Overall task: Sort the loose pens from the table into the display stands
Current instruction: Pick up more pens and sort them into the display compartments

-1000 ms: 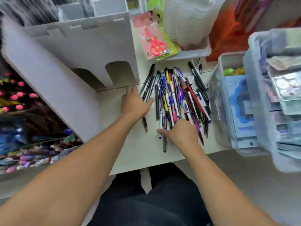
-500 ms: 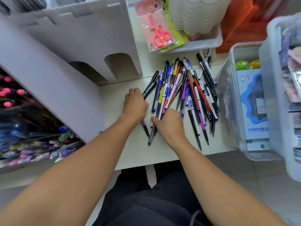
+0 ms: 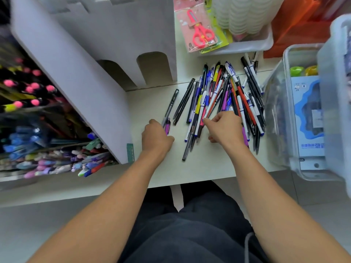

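A pile of several loose pens (image 3: 224, 95), black, blue, red, yellow and purple, lies fanned out on the white table (image 3: 205, 168). My left hand (image 3: 155, 137) grips a purple pen (image 3: 167, 126) at the pile's left side. My right hand (image 3: 224, 130) pinches the lower end of a white and red pen (image 3: 210, 107) in the middle of the pile. A white cardboard display stand (image 3: 79, 76) rises at the left. Its open side holds several coloured pens (image 3: 47, 145).
A pack of pink scissors (image 3: 199, 33) lies at the back beside a white tray (image 3: 252, 42) with stacked cups. Clear plastic bins (image 3: 296, 120) with boxed goods stand close on the right. The table's front edge runs just below my wrists.
My left hand drew back toward me with a purple pen in it. My right hand moved right and up into the pile and pinched a pen. The camera tilted down.
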Demonstrator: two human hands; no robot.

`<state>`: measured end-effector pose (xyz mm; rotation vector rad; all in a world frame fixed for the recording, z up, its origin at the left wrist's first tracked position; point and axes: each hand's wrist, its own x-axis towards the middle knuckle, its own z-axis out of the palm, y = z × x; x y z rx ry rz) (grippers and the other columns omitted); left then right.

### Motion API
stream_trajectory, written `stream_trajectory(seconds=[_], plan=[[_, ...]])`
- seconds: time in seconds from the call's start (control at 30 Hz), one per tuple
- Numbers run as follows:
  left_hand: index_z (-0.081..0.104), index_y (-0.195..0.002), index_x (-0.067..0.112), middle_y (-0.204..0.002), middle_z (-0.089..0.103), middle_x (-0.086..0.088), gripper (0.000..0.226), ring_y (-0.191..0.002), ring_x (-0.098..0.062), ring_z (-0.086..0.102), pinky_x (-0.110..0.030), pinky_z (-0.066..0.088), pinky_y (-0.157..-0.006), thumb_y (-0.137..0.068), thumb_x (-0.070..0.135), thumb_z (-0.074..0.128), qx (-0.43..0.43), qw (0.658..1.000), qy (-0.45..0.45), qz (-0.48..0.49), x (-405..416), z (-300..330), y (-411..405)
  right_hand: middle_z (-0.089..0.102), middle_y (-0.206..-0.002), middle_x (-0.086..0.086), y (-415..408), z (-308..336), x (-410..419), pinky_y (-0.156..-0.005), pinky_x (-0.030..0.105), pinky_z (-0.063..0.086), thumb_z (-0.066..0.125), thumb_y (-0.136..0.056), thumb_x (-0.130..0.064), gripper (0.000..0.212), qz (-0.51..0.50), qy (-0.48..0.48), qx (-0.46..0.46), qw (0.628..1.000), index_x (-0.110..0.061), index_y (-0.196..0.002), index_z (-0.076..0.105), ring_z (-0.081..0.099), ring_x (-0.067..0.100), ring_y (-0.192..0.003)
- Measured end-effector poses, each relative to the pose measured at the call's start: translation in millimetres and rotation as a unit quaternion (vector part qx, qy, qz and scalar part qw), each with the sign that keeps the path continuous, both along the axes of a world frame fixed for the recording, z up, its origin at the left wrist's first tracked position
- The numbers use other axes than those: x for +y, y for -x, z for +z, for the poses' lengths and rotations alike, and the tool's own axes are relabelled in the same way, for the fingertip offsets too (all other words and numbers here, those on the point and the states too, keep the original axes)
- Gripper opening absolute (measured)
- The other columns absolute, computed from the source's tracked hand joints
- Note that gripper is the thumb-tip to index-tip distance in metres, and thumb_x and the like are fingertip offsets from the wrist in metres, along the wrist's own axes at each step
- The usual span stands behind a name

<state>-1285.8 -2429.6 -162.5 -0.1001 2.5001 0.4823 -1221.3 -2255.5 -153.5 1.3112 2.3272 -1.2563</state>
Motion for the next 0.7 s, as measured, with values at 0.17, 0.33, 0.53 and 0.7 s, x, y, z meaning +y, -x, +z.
stream_trajectory(seconds=[0.17, 0.33, 0.53, 0.7], plan=[[0.048, -0.128, 0.006, -0.104, 0.063, -0.009, 0.055, -0.091, -0.024, 0.057, -0.031, 0.041, -0.069, -0.082, 0.013, 0.077, -0.009, 0.999, -0.032, -0.018, -15, 14, 7, 0.068, -0.053, 0.01, -9, -3, 0, -0.062, 0.045, 0.063, 0.072, -0.089, -0.03, 0.034, -0.011, 0.018, -0.001, 1.0, -0.009, -0.064, 0.063, 0.07, 0.026, -0.051], [0.065, -0.114, 0.014, -0.074, 0.066, 0.005, 0.029, -0.075, -0.013, 0.062, -0.026, 0.043, -0.068, -0.086, 0.013, 0.072, 0.081, 0.989, -0.121, 0.002, -10, 33, 25, 0.068, -0.058, 0.011, -4, 3, 10, -0.063, 0.045, 0.063, 0.07, -0.09, -0.028, 0.027, -0.019, -0.006, 0.027, 0.999, -0.007, -0.073, 0.065, 0.07, 0.026, -0.051], [0.051, -0.131, 0.004, -0.137, 0.044, -0.02, 0.035, -0.116, -0.037, 0.054, -0.04, 0.046, -0.091, -0.1, 0.019, 0.052, 0.094, 0.994, -0.015, 0.058, 30, -10, 58, 0.069, -0.063, 0.009, 5, 7, 12, -0.066, 0.046, 0.063, 0.07, -0.091, -0.03, 0.031, -0.007, -0.021, 0.063, 0.998, -0.013, -0.066, 0.063, 0.071, 0.027, -0.058], [0.043, -0.137, 0.005, -0.145, 0.036, -0.017, 0.08, -0.124, -0.039, 0.045, -0.044, 0.043, -0.099, -0.086, 0.063, 0.064, 0.097, 0.995, -0.009, 0.015, 55, -18, 51, 0.07, -0.072, -0.001, -1, -1, 21, -0.065, 0.045, 0.062, 0.071, -0.088, -0.038, 0.023, -0.017, -0.027, 0.066, 0.997, -0.021, -0.073, 0.065, 0.072, 0.023, -0.064]])
